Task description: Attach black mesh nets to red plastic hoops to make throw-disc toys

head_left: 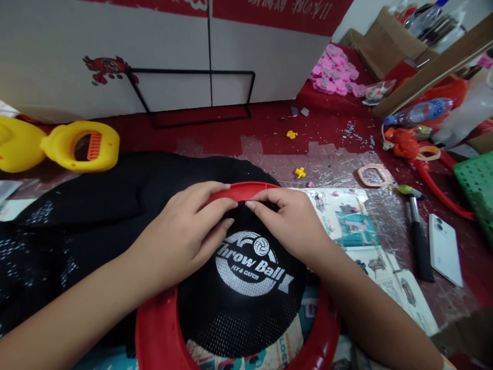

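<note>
A red plastic ring [162,334] lies in front of me with a round black mesh [239,308] printed "Throw Ball" stretched over it. My left hand [185,234] is closed, its fingertips pinching the mesh edge against the ring's far rim [241,191]. My right hand [292,221] is closed too, its fingers pressing the same mesh edge onto the rim right beside the left hand's. A pile of black mesh fabric [96,216] lies under and to the left of the ring.
Two yellow plastic shells [82,146] sit at the left. A hammer [418,236] and a white phone [444,249] lie at the right, near a green basket [477,190] and printed cards [354,221]. Pink parts [335,77], a bottle [419,110] and white boxes [154,51] stand behind.
</note>
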`<state>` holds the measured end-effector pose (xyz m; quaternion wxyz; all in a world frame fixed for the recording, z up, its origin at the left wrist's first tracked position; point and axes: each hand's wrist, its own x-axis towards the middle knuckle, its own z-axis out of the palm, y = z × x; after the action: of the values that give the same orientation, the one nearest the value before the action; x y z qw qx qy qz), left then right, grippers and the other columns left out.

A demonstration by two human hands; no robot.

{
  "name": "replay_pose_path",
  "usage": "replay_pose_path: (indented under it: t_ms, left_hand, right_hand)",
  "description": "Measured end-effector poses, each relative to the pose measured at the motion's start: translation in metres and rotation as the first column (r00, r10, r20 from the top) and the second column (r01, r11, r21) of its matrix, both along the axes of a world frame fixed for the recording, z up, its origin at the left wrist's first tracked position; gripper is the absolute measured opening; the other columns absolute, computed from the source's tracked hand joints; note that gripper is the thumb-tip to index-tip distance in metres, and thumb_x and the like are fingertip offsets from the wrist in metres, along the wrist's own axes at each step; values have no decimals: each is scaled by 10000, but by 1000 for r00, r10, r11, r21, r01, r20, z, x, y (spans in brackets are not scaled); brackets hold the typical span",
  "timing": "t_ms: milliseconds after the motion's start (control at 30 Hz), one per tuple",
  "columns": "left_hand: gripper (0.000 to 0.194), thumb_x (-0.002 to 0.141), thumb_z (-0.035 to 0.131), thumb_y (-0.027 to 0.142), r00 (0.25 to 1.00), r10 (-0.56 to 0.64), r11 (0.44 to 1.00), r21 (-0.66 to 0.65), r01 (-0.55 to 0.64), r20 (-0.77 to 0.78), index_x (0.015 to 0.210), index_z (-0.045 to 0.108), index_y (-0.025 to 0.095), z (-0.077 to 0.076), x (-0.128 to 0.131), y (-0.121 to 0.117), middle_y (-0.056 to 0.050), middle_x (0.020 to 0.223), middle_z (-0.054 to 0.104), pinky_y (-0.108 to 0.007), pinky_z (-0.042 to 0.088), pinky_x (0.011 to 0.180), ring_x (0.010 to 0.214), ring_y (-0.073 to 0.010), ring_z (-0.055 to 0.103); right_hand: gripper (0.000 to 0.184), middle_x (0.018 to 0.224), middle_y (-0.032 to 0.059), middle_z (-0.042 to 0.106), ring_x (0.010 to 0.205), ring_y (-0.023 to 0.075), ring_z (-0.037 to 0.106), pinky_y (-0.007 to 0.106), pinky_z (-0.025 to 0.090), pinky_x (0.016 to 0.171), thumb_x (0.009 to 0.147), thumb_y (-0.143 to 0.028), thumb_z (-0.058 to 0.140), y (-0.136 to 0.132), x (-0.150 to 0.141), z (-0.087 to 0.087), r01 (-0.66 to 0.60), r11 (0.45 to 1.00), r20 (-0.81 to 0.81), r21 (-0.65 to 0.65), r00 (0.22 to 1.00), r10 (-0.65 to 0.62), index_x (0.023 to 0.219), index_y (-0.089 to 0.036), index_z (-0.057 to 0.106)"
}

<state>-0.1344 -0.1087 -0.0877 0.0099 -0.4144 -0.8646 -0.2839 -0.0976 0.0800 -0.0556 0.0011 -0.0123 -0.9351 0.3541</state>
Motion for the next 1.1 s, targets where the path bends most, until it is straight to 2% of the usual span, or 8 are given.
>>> replay_pose_path:
  t_ms: [100,300,433,633,800,900,1033,1100]
  left_hand:
    - [261,915,406,215,999,-47,999,-5,47,-26,1135,538,167,-3,1,-1,-125,1257,477,-455,414,990,1181,-262,460]
    - [342,911,419,197,996,-46,999,-23,45,-77,1223,546,140,-6,0,0,-151,1282,454,-476,415,994,1193,-288,447]
    - [356,905,404,186,996,-47,998,-47,44,-78,1219,559,124,-7,-1,1,-167,1297,429,-478,426,981,1194,-300,445]
    - [374,897,406,208,998,-13,995,-103,7,-57,1239,547,152,-9,0,4,-168,1268,429,-504,453,930,1137,-320,479]
    - [383,897,412,226,998,-8,993,-120,0,-60,1253,536,156,-8,1,5,-174,1236,440,-512,470,883,1082,-326,504]
    - [380,897,411,226,997,-7,993,-122,-3,-76,1248,537,153,-8,1,5,-178,1233,437,-511,473,869,1077,-331,505]
    - [361,901,401,226,996,-14,992,-124,3,-91,1220,548,145,-6,1,4,-181,1222,441,-507,474,855,1068,-328,509]
    - [354,903,397,228,995,-21,993,-119,9,-100,1212,548,142,-6,1,4,-183,1220,442,-503,475,844,1066,-327,510]
  right_hand:
    - [152,770,15,707,687,142,613,257,421,627,848,-206,559,0,-2,0,8,997,10,75,1000,-9,806,-181,702]
    - [189,688,19,677,620,130,577,243,362,565,845,-205,540,-4,-4,-3,53,976,-11,209,999,-51,702,-158,655]
    - [202,694,23,680,617,132,575,246,344,559,853,-235,536,-6,-4,-5,57,966,-20,254,998,-54,710,-161,658]
    - [230,668,41,668,583,151,552,272,285,522,858,-275,516,-9,-4,-8,88,901,-15,424,996,-90,704,-161,644]
    - [228,688,51,675,608,170,575,288,285,537,863,-276,508,-11,-5,-11,83,874,-36,478,997,-75,719,-158,640]
    - [205,746,68,685,676,188,602,294,327,580,866,-272,515,-8,-4,-12,102,876,-93,471,994,-66,775,-145,647]
    - [123,807,44,699,732,166,619,271,393,644,844,-233,567,3,-4,-5,48,956,-19,289,999,-44,814,-160,661]
    - [107,804,30,703,718,152,616,260,403,639,834,-222,586,9,-5,2,51,975,40,217,997,-61,798,-174,674]
